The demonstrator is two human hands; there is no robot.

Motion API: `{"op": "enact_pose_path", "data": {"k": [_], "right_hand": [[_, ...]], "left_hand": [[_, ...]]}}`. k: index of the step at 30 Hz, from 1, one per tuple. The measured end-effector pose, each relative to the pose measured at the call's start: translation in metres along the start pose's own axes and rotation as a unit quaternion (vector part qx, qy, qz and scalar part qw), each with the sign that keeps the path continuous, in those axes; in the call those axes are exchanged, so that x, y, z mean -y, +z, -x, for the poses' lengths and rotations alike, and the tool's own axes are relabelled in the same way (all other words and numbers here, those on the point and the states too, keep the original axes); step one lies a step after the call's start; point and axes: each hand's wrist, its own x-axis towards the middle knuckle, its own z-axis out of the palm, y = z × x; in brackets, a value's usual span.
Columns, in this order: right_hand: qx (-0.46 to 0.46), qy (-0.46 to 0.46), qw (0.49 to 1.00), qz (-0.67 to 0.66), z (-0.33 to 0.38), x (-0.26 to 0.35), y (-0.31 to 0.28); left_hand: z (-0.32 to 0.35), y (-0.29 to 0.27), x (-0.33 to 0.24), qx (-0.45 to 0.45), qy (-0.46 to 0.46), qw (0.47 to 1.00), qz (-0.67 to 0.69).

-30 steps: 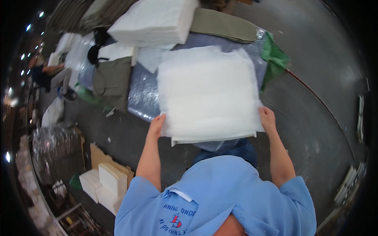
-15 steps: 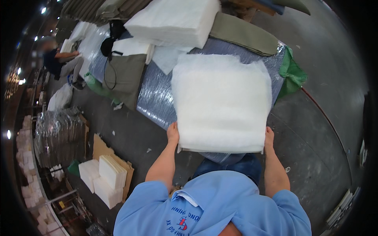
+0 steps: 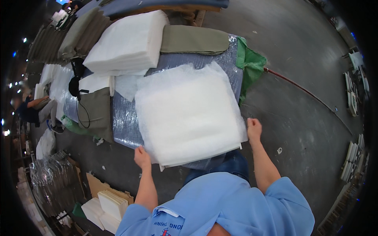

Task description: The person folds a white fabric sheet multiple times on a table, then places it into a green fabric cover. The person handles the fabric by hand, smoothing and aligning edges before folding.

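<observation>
Item: one square sheet of white fibre wadding (image 3: 189, 114), soft and slightly translucent, lying flat on a silvery plastic-wrapped bale (image 3: 126, 118) that serves as my work surface. Grip: my left hand (image 3: 141, 157) is closed on the near left corner of the sheet, fingers tucked under the edge; my right hand (image 3: 254, 129) is closed on the near right corner, thumb on top. I hold it at both corners because a sheet this limp sags and folds if taken from one side only, and two-corner tension keeps its near edge straight. Position: the sheet covers most of the bale top, its near edge overhanging toward my legs. Adjacent stock: a thick stack of white wadding (image 3: 128, 45) just beyond the sheet to the left, kept within reach; an olive fabric piece (image 3: 193, 39) folded flat beside that stack; a second olive piece with a dark cord (image 3: 96, 112) to the left of the sheet; a green sack (image 3: 250, 67) bunched off the bale's right edge. Surroundings: grey concrete floor (image 3: 299, 70); small white and cream slabs (image 3: 106, 204) stacked on the floor at my lower left; another person seated (image 3: 33, 110) well apart at far left.
</observation>
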Motion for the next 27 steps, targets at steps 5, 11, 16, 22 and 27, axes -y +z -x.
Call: {"op": "enact_pose_path", "data": {"k": [5, 11, 16, 22, 27], "right_hand": [[0.027, -0.064, 0.993, -0.099, 0.05, 0.036, -0.031], [0.164, -0.034, 0.978, 0.124, 0.083, 0.044, 0.008], [-0.155, -0.143, 0.973, 0.093, 0.043, 0.031, -0.032], [0.07, -0.099, 0.992, 0.024, 0.086, 0.051, -0.031], [0.193, 0.178, 0.951, -0.162, 0.044, 0.02, -0.001]], "left_hand": [[0.029, 0.001, 0.003, 0.048, 0.039, 0.989, 0.133], [0.053, 0.035, -0.033, 0.114, -0.036, 0.992, 0.035], [0.031, 0.012, -0.029, 0.16, -0.071, 0.974, 0.145], [0.044, 0.007, -0.018, 0.205, -0.124, 0.936, 0.259], [0.044, 0.021, -0.038, 0.24, -0.131, 0.922, 0.275]]}}
